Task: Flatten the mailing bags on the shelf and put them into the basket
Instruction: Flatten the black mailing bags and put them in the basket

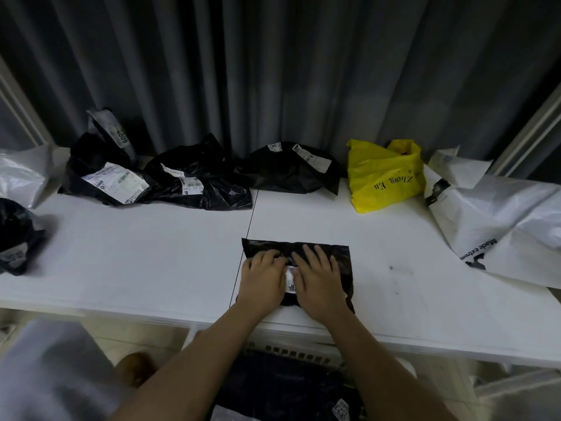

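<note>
A flat black mailing bag (341,259) lies near the front edge of the white shelf (136,253). My left hand (262,278) and my right hand (318,278) press down on it side by side, fingers spread flat. A white label strip shows between the hands. Below the shelf edge stands a white basket (291,355) with black bags inside. Crumpled black mailing bags (200,177) lie along the back of the shelf.
A yellow plastic bag (384,177) sits at the back right. White mailing bags lie at the far right (501,226) and far left (21,174). Another black bag (16,235) rests at the left edge. Dark curtains hang behind the shelf.
</note>
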Motion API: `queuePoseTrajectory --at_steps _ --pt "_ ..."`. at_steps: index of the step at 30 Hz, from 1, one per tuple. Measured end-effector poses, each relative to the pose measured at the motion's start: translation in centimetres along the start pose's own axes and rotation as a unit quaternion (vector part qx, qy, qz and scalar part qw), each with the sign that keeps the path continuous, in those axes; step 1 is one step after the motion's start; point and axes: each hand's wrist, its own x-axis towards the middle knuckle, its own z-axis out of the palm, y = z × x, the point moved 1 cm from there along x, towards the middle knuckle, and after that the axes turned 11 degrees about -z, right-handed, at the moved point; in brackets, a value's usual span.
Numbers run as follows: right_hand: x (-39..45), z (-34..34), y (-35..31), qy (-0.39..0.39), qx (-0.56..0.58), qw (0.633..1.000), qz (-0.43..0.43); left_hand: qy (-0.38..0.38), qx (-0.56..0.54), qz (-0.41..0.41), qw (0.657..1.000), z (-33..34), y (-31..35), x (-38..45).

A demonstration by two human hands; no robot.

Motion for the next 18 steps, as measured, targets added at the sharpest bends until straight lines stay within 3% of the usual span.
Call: queuePoseTrajectory --at_steps 4,11,15,18 --pt "0.6 1.3 0.9 -0.087 -0.018 0.996 0.012 -0.081 0.040 0.001 0.996 1.1 0.1 0.7" --pt "0.9 3.9 2.0 -0.089 -0.023 0.996 0.018 -0.147 0.124 -0.029 0.981 2.1 0.8 2.6" --pt "1.1 4.4 2.4 -0.109 -0.040 0.993 0.014 -0.155 0.156 -0.026 0.975 2.0 1.6 4.0" --pt "1.1 3.9 2.4 -0.083 0.000 0.995 0.050 -0.091 0.050 -0.043 0.994 1.9 1.3 4.2"
